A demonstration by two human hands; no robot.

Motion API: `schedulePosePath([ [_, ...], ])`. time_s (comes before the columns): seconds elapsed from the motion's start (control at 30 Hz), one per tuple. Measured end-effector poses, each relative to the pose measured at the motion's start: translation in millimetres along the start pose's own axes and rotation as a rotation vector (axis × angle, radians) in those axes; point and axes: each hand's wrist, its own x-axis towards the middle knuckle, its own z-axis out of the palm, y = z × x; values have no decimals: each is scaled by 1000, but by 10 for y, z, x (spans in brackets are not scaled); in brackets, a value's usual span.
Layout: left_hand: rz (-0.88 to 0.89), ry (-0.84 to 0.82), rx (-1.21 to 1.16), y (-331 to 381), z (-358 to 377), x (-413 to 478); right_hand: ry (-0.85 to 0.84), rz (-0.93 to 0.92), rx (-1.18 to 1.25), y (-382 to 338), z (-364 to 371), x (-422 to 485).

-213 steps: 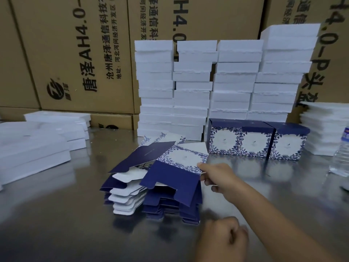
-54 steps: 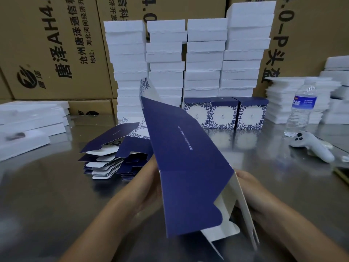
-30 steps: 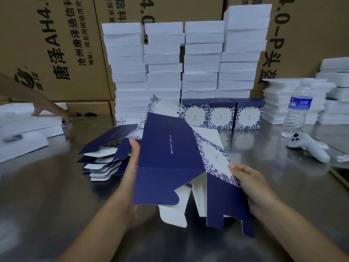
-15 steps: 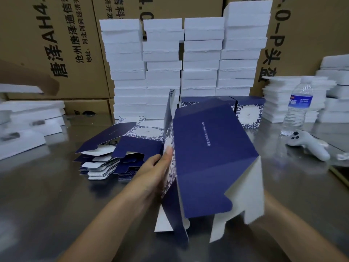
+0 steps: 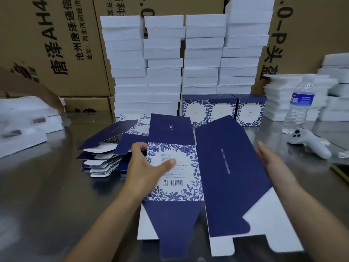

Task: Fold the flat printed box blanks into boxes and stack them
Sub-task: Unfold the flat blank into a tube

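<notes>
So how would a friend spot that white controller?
Start at the right side of the steel table, where a clear water bottle stands. Just in front of it lies the white controller, the only thing with dark round buttons.

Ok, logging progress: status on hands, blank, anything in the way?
Left hand grips box blank at floral panel. Right hand open at its navy side. Part-opened, end flaps loose. Blank pile left, controller right, neither in the way.
</notes>
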Motion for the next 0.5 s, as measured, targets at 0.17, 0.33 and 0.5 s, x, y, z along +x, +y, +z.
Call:
schedulePosePath([
  [0.17,18,-36,79,-8,0,-5,147,-119,-190,27,-67,37],
  [0.33,15,-5,30,-7,26,-15,188,-221,-521,131,-151,144],
  [0.5,-73,91,-65,-4,18,38,208,-262,-568,177,-184,225],
])
